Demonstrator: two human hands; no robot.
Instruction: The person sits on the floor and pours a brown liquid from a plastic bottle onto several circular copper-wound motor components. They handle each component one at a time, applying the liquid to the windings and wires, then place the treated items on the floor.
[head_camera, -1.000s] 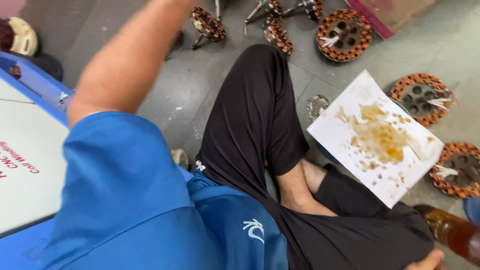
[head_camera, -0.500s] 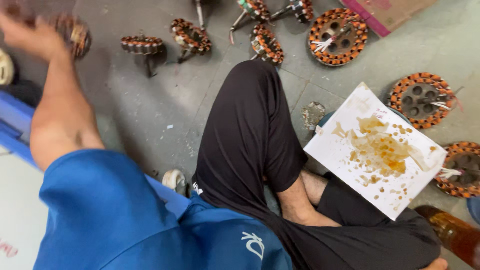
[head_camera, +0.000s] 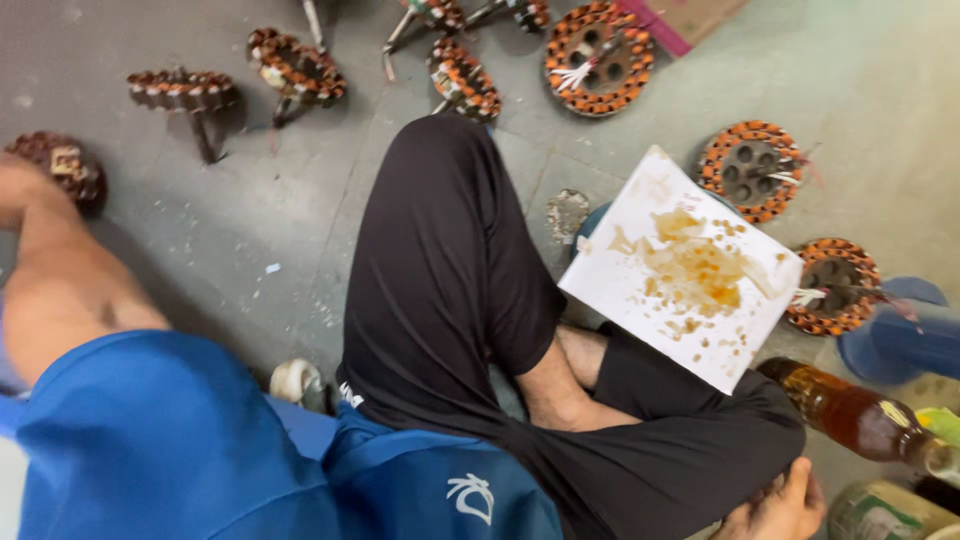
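Observation:
I sit cross-legged on a grey floor in black trousers (head_camera: 440, 280) and a blue shirt. My left forearm reaches out to the far left; my left hand (head_camera: 12, 190) is mostly cut off by the frame edge. It lies right beside a dark wound motor stator (head_camera: 58, 165), and a grip cannot be made out. My right hand (head_camera: 775, 505) rests on my right knee at the bottom edge, fingers loose, with nothing in it. A white sheet with brown stains (head_camera: 685, 265) lies against my right leg.
Several copper-wound stators lie on the floor: two on shafts (head_camera: 185, 95) (head_camera: 295, 65) at the upper left, others (head_camera: 598, 55) (head_camera: 752, 170) (head_camera: 835, 285) at the top and right. An amber bottle (head_camera: 850, 415) and a blue object (head_camera: 905, 335) sit at the lower right.
My left arm has swung down and to the left, from high over the stators to low beside the dark stator. The view has dropped a little toward the floor.

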